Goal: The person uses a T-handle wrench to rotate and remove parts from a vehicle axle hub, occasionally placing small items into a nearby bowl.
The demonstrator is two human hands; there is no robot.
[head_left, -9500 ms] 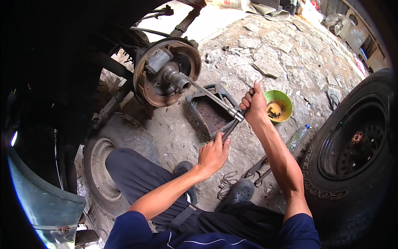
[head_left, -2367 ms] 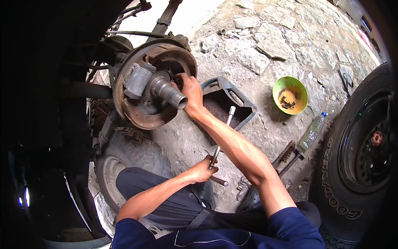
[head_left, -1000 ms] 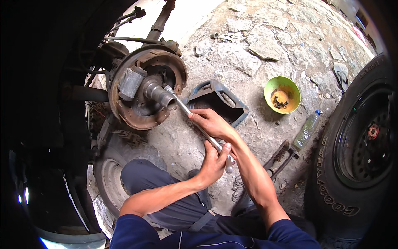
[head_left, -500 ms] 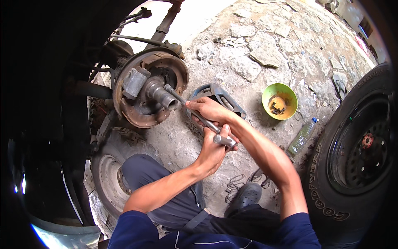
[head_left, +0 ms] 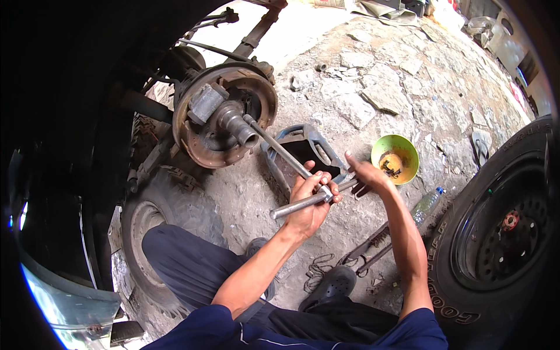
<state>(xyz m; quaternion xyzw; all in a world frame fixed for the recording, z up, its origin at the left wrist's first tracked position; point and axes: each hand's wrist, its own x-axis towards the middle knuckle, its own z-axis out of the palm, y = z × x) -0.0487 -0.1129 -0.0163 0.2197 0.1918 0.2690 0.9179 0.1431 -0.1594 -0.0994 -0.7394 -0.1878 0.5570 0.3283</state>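
Note:
My left hand is closed around a T-handle socket wrench where its long shaft meets the crossbar. The shaft slants up and left, its socket end overlapping the bare axle spindle in view; whether they touch I cannot tell. Around the spindle sits a rusty brake backing plate, with a grey block-shaped part on it. Beside the crossbar's right end is my right hand, slightly blurred, its thumb and fingers apart; whether it touches the bar is unclear.
A cut-open dark plastic container lies beyond my hands. To its right stands a green bowl with small dark parts inside. A plastic bottle and a large wheel are at right; another tyre lies at left. The ground is rough, broken stone.
My right hand has left the shaft and moved right toward the crossbar's end. The wrench has turned, so its crossbar now points left and right across my left hand. The view has shifted slightly.

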